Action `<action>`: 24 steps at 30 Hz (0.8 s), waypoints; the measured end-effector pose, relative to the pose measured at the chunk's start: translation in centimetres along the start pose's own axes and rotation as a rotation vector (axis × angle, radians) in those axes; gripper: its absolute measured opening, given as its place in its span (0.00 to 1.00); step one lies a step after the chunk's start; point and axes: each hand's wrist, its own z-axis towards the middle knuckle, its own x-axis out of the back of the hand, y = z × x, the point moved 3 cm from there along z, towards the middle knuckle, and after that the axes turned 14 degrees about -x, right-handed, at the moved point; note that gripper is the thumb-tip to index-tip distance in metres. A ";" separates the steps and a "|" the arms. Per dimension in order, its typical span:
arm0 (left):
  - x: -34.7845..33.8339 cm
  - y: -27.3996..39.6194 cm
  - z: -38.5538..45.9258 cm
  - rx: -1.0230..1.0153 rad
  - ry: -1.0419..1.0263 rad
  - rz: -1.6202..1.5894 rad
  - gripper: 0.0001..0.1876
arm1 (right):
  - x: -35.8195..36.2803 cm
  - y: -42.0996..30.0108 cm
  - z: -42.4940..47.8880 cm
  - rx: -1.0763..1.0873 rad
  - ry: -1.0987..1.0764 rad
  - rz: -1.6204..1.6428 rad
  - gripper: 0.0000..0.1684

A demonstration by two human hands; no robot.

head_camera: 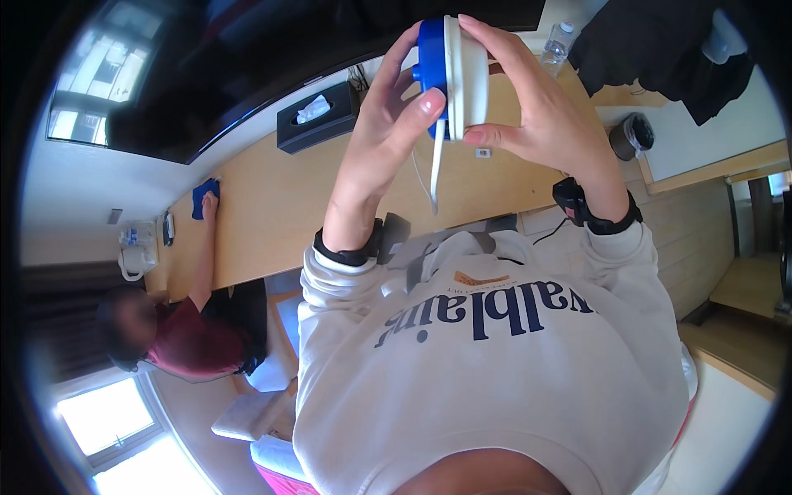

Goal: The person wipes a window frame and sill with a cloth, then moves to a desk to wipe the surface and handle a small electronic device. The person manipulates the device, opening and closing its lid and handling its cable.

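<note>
My left hand [396, 102] and my right hand [544, 108] hold up a round blue-and-white plastic device [467, 80] above the desk. The left fingers and thumb grip its blue part [433, 59], which has a small blue knob on its outer side. Fingertips and thumb of my right hand press on the white part, near its rim. From the lower edge hangs a white cord or strap [438, 167]. The device is seen edge-on, so its faces are hidden. Black bands [356, 244] circle both my wrists.
A wooden desk [266, 204] carries a black tissue box [317, 116] and a plastic bottle [557, 44]. A large television screen [235, 74] hangs behind. At left, another person [198, 334] rests a hand on a blue cloth [201, 198]. A waste bin [630, 136] stands at right.
</note>
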 end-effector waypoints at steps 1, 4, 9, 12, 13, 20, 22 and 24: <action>0.1 -0.3 0.0 0.017 0.002 -0.025 0.46 | -0.1 0.1 -0.1 -0.047 -0.026 0.012 0.51; -0.5 0.2 -0.2 0.057 -0.003 -0.028 0.46 | 0.1 0.2 -0.3 -0.248 -0.132 0.147 0.48; -0.7 -0.3 0.1 -0.062 -0.116 0.042 0.47 | -2.3 2.6 -0.6 -0.512 -0.065 0.573 0.38; -0.7 -0.3 0.1 -0.062 -0.144 0.076 0.48 | -3.3 4.2 -0.7 -0.840 -0.382 0.842 0.45; -0.7 -0.2 0.1 -0.045 -0.142 0.080 0.48 | -3.1 4.4 -0.8 -0.855 -0.414 0.812 0.44; 0.5 -1.0 -0.7 0.118 0.074 -0.047 0.46 | -1.1 2.6 -0.6 -0.431 0.078 0.372 0.34; 0.9 -1.5 -0.9 0.136 0.126 -0.082 0.45 | -0.8 1.8 -0.7 -0.214 0.096 0.373 0.41; 1.0 -2.1 -1.2 0.169 0.156 -0.135 0.44 | -1.2 1.1 -0.7 -0.087 0.086 0.147 0.43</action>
